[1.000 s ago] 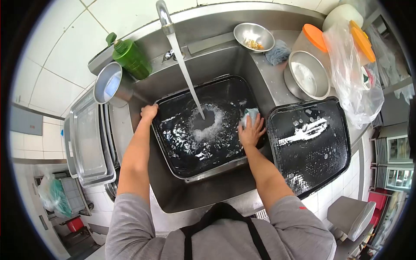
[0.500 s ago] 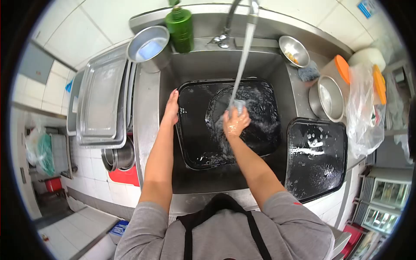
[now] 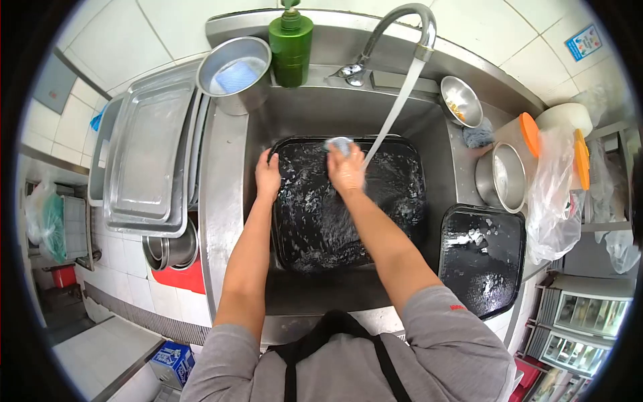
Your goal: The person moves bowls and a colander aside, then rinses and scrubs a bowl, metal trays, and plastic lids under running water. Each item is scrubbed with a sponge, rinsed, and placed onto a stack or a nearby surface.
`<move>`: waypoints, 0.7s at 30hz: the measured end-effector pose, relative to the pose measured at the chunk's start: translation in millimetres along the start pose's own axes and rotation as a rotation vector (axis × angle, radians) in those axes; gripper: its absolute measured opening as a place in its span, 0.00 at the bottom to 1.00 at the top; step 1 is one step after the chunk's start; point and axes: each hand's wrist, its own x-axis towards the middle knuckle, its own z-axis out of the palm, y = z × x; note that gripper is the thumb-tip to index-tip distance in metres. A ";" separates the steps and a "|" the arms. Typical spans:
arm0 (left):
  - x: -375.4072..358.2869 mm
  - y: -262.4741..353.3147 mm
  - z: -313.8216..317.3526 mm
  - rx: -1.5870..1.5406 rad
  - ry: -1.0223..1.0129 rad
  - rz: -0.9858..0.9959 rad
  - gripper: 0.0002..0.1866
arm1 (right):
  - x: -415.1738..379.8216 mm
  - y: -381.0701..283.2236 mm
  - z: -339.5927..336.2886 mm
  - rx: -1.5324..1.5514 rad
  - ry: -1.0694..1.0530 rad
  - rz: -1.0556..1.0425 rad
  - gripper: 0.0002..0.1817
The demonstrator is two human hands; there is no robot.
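A large black tray [image 3: 315, 221], wet with suds and water, lies in the metal sink [image 3: 341, 102]. My left hand [image 3: 268, 177] grips the tray's left rim near its upper corner, fingers curled at the edge. Pressed to the tray's upper middle is a greyish scrubbing pad [image 3: 339, 144], held under my right hand [image 3: 347, 171]. Water runs from the curved faucet [image 3: 423, 50] onto the tray just right of that hand. The underside of the pad is hidden.
Metal trays [image 3: 144, 161] are stacked on the left ledge beside a metal pot [image 3: 234, 97] and a green pump bottle [image 3: 290, 53]. At right stand a small bowl [image 3: 462, 100], a grey scouring pad [image 3: 479, 135], a round pan [image 3: 502, 177] and another wet black tray [image 3: 479, 258].
My right hand has slid the pad up and left across the tray, out of the water stream. Suds cover more of the tray's left side. My left hand stays at the left rim.
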 end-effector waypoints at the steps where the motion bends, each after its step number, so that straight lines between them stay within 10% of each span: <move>1: 3.5 -7.5 -0.9 0.041 -0.003 0.039 0.16 | 1.2 18.2 -9.5 -0.090 0.009 0.058 0.15; 11: -3.1 0.9 2.4 0.139 0.064 0.100 0.13 | 18.5 157.6 -55.4 -0.405 -0.437 0.536 0.20; 17: 0.7 -27.5 10.7 0.180 0.110 0.075 0.17 | -75.8 142.9 -88.0 -0.608 -0.616 0.550 0.15; 21: 19.5 -53.9 7.5 0.129 0.049 -0.178 0.22 | -136.9 49.2 -110.9 -0.325 -0.608 0.643 0.37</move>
